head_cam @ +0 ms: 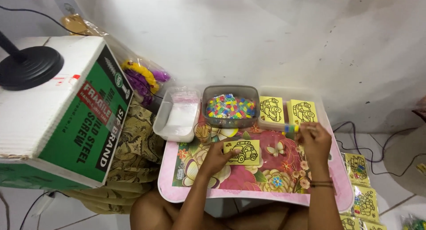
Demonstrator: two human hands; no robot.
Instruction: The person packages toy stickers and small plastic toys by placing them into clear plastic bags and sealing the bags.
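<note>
While the person sits behind a small flowered lap table [266, 194], the head view looks down on both arms reaching over it. The left hand [216, 159] lies flat with its fingers spread on the near left edge of a yellow card with a car outline [243, 152], pressing it to the tabletop near the middle; it pins the card and does not clasp it. The right hand [314, 140] is curled at the far right of the table, its fingers pinched shut on a small tube with yellow, blue and green bands [290, 128], which sticks out to the left. Just right of the card lies a pale butterfly shape [276, 149]. At the far edge stand a grey tub of coloured pieces [230, 106], a clear tray with two more yellow car cards [287, 109] to its right, and a white tub of plastic bags [176, 117] to its left. A small cup of sticks [203, 132] stands near the grey tub. Further left sits a green and white cardboard box [66, 119]. On the floor at the right lie packed yellow cards [361, 185].
</note>
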